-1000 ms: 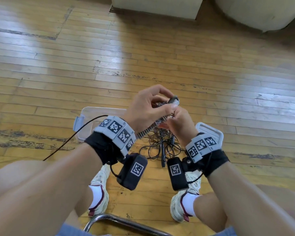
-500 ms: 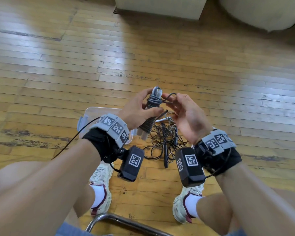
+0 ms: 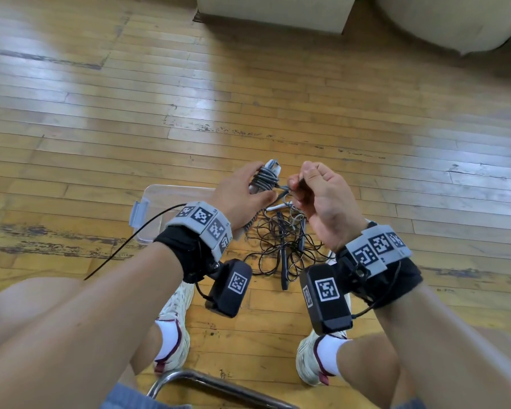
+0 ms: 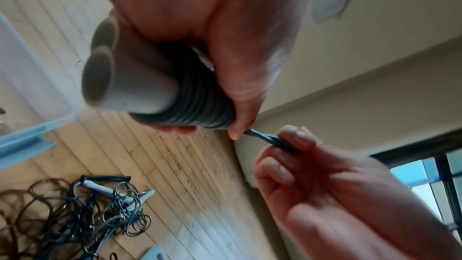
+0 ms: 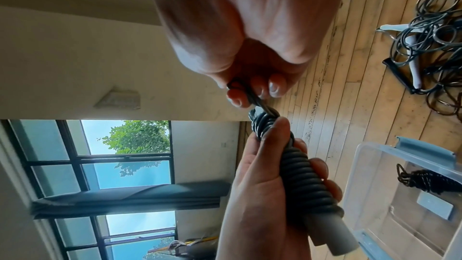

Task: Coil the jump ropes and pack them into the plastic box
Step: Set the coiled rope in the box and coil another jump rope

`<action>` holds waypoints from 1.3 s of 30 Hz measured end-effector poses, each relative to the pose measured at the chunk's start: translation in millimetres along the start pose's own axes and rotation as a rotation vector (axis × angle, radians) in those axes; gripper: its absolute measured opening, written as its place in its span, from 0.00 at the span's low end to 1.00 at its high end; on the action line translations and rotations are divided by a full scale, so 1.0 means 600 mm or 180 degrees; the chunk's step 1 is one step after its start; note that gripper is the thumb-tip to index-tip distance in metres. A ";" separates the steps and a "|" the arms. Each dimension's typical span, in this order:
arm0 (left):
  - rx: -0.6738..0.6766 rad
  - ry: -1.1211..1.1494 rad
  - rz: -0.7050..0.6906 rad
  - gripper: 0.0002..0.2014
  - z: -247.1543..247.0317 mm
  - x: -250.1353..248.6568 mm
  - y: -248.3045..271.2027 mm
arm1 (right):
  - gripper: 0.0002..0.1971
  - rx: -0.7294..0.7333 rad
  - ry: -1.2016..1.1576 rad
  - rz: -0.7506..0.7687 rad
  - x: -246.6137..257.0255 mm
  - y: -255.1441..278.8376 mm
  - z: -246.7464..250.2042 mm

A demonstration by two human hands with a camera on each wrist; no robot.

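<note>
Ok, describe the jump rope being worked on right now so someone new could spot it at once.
Start at the clear plastic box on the wooden floor; just above it the left hand grips the grey rope bundle, with the right hand pinching its end. Unlike the loose tangle of ropes on the floor, it is wound tightly round two pale handles.

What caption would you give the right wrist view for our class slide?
Left hand grips a coiled grey jump rope while the right hand pulls its end tight beside the plastic box.

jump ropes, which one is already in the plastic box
The black speckled coiled rope, lying inside the plastic box. The grey rope is gripped by the left hand; the tangled ropes lie on the floor.
</note>
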State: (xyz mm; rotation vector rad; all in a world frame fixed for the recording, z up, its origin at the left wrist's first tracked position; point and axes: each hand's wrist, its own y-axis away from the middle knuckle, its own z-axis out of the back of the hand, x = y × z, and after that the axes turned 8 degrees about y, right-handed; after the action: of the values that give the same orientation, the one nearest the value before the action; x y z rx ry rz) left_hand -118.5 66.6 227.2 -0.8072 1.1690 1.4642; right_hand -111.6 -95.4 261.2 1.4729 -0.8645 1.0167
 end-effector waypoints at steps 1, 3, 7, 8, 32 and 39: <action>-0.0041 0.0021 -0.0043 0.25 -0.003 0.001 0.002 | 0.13 0.0023 -0.0079 0.0002 0.003 -0.001 0.003; -0.0113 0.0126 -0.0089 0.23 -0.006 0.000 0.006 | 0.07 0.0240 -0.0375 -0.0037 0.007 -0.004 0.012; -0.0146 0.0029 -0.0113 0.23 -0.009 0.001 0.007 | 0.17 0.0537 -0.0546 0.0031 0.004 -0.005 0.017; -0.0141 -0.0002 -0.0143 0.23 -0.009 0.000 0.008 | 0.19 0.0524 -0.0503 0.0086 0.004 -0.004 0.014; -0.0662 -0.1551 -0.1023 0.21 -0.005 -0.028 0.023 | 0.16 -0.0253 0.0558 0.1210 -0.001 -0.015 -0.005; -0.0353 -0.0374 -0.0999 0.17 -0.004 -0.014 0.012 | 0.23 -0.0015 0.0046 0.0472 0.007 -0.020 0.009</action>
State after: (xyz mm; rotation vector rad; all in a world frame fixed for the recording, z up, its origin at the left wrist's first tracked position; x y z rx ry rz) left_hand -123.5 62.0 236.1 -0.9225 0.8362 1.3036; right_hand -98.2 -98.9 260.2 1.4120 -0.9762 1.1324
